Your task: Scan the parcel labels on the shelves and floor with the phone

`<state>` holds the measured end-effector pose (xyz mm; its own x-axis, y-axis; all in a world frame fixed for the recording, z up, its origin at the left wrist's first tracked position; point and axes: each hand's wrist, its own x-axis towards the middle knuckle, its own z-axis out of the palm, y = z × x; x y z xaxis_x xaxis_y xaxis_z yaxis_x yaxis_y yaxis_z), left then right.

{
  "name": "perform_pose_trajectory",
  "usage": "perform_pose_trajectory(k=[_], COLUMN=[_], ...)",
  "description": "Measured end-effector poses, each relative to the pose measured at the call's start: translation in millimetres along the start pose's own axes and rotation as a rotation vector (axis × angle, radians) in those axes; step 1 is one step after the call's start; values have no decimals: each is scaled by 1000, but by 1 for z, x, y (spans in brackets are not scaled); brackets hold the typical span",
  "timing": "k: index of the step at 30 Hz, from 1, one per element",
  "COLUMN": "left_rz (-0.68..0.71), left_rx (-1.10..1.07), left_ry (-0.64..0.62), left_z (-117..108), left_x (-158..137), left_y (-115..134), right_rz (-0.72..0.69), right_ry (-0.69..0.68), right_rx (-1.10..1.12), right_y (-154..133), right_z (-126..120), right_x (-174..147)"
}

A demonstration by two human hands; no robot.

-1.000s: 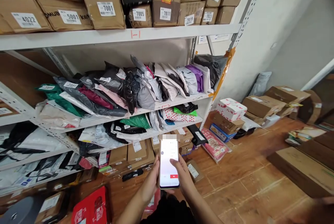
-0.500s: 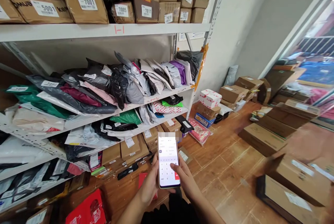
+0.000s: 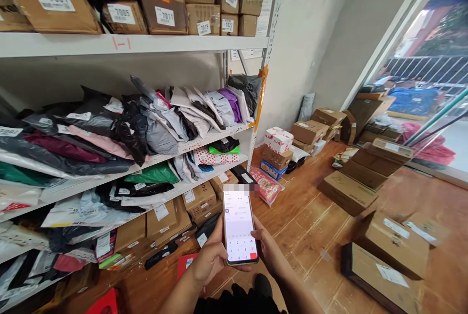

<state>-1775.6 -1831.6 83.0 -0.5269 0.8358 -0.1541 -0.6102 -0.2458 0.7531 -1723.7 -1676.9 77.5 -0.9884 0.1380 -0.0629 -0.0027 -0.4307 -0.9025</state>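
A smartphone (image 3: 238, 224) is held upright in front of me, its bright screen showing a form above a number keypad. My left hand (image 3: 209, 260) wraps round the phone's left side, with the thumb at the lower left edge. On the other side, my right hand (image 3: 269, 251) is closed against the phone's right edge, and its thumb lies over the screen's edge by the keypad. The fingers behind the phone are mostly hidden.
A white shelf rack (image 3: 157, 45) on the left carries numbered cartons (image 3: 164, 8) above bagged parcels (image 3: 161, 128). Cardboard boxes (image 3: 393, 245) lie on the wooden floor at right. A pink package (image 3: 265, 186) lies beyond the phone, and a red box (image 3: 104, 303) at lower left.
My view has swung right, so the shelves shift left. My right thumb has moved off the keypad's middle to the screen's right edge. The keypad now sits lower, its bottom row out of sight.
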Motion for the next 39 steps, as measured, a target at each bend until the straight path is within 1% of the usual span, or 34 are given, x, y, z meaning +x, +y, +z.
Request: perform_pose_trajectory(k=[3, 6, 9, 12, 15, 18, 21, 23, 25, 27, 28, 30, 31, 32, 33, 35, 37, 38, 39], left_rz=[-3, 5, 1, -6, 7, -10, -14, -18, -49, -70, -52, 31, 91, 157, 230, 389, 520, 545, 537], left_rx=[69, 101, 35, -53, -93, -114, -133, -124, -83, 14, 114, 436, 629, 814, 969, 1156, 1222, 1212, 1184], left_ry=[-41, -52, -61, -63, -87, -119, -125, -115, -96, -42, -2, 69, 73, 41, -16, -171, -291, -303, -282], left_z=[12, 24, 39, 56, 69, 71, 65, 58, 50, 42, 38, 34, 34, 33, 33, 32, 26, 21, 15], left_x=[41, 86, 124, 150, 168, 184, 202, 215, 229, 243, 249, 260, 265, 270, 274, 283, 293, 297, 301], left_y=[-13, -32, -47, -52, -52, -51, -51, -51, -51, -46, -42, -28, -19, -9, 2, 23, 37, 41, 43], right_rz=[-9, -8, 7, 32, 39, 28, 43, 43, 28, -2, -23, -79, -110, -141, -169, -226, -297, -327, -344], right_ry=[1, 6, 40, 58, 39, 31, 125, 185, 215, 241, 243, 218, 193, 164, 138, 94, 63, 57, 61], right_rx=[-24, -41, -52, -58, -53, -36, 55, 111, 134, 166, 186, 229, 248, 265, 280, 299, 298, 294, 297], right_y=[-21, -41, -58, -73, -82, -85, -82, -79, -76, -75, -76, -79, -81, -84, -87, -91, -93, -91, -88], right_z=[-38, -79, -116, -143, -163, -175, -183, -187, -190, -191, -191, -189, -188, -186, -185, -183, -184, -185, -186], right_x=[8, 15, 23, 30, 35, 40, 53, 68, 87, 108, 119, 139, 148, 157, 166, 182, 195, 201, 205])
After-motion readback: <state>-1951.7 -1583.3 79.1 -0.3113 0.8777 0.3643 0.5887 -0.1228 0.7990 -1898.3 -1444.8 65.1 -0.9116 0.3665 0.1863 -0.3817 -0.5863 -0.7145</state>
